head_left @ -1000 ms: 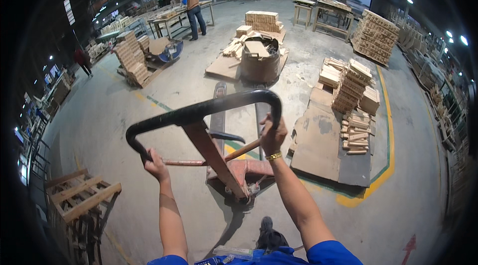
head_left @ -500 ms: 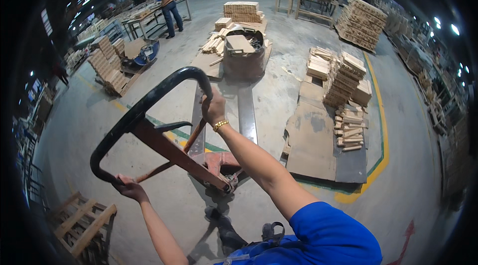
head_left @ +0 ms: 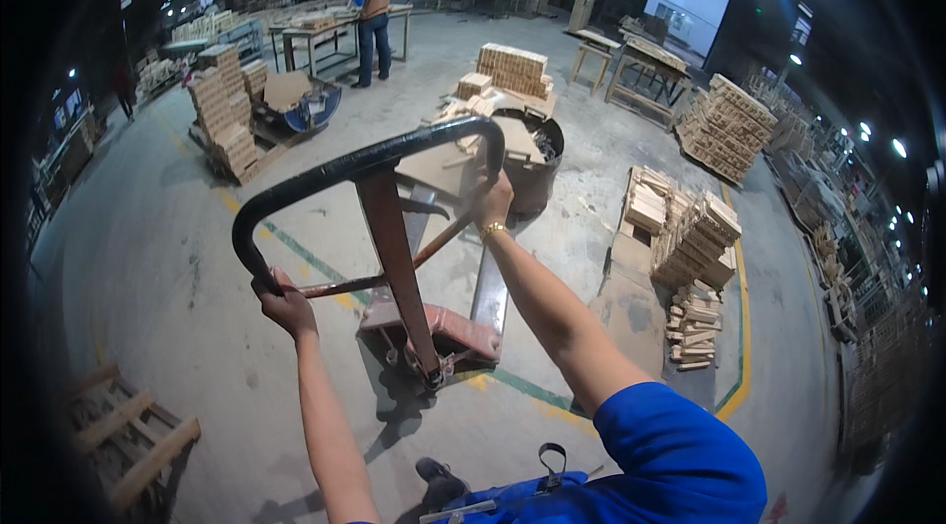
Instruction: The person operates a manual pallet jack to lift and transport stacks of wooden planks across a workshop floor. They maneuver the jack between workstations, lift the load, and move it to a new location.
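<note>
Both my hands grip the black looped handle (head_left: 345, 152) of a pallet jack. My left hand (head_left: 287, 305) is closed round the lower left corner of the loop. My right hand (head_left: 492, 199), with a gold band at the wrist, is wrapped round its right side. A reddish-brown shaft runs down from the handle to the worn red base (head_left: 453, 329) on the floor. One grey fork (head_left: 490, 290) shows beyond the base, reaching toward a dark round bin (head_left: 544, 155) and a sheet of board; the other fork is mostly hidden behind the handle.
Stacked wood pieces (head_left: 514, 68) stand behind the bin. On the right, more wood stacks (head_left: 698, 240) rest on a flat board; a tall stack (head_left: 726, 127) is farther back. A wooden pallet (head_left: 138, 440) lies at lower left. A person (head_left: 374, 17) stands at a far table.
The handle has swung rightward and stands more upright, both hands moving with it. The jack's base has turned. My view has tilted up, showing more of the far hall.
</note>
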Demonstrator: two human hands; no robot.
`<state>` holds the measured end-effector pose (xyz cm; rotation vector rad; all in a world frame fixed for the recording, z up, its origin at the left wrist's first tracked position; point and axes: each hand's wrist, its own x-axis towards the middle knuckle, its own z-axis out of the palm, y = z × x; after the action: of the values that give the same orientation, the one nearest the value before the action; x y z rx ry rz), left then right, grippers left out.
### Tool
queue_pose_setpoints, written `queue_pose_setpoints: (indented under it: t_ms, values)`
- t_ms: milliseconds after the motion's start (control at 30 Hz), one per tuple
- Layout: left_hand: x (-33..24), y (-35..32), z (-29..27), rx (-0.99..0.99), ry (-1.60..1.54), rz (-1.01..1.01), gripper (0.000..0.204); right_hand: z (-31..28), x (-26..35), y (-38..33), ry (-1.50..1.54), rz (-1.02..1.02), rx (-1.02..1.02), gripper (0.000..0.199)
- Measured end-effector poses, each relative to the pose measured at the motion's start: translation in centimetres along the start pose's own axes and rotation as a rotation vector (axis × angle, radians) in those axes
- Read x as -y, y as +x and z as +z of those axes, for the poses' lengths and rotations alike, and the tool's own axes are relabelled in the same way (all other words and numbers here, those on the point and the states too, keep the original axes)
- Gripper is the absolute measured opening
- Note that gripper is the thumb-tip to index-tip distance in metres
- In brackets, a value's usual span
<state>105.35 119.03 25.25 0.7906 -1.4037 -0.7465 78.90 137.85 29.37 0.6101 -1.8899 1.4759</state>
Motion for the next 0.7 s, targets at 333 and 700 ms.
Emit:
queue_pose_setpoints:
  t_ms: [333,700]
  values:
    - [10.5,16.7,12.0,0.106,0.105,0.060,0.021,15.4,-0.4,2.8,-0.036,0.076,-0.078,0.016]
    - [15.9,27.7,32.0,0.314,0.354,0.013,0.040,26.0,-6.8,8.7,-0.030,0.173,-0.256,0.014]
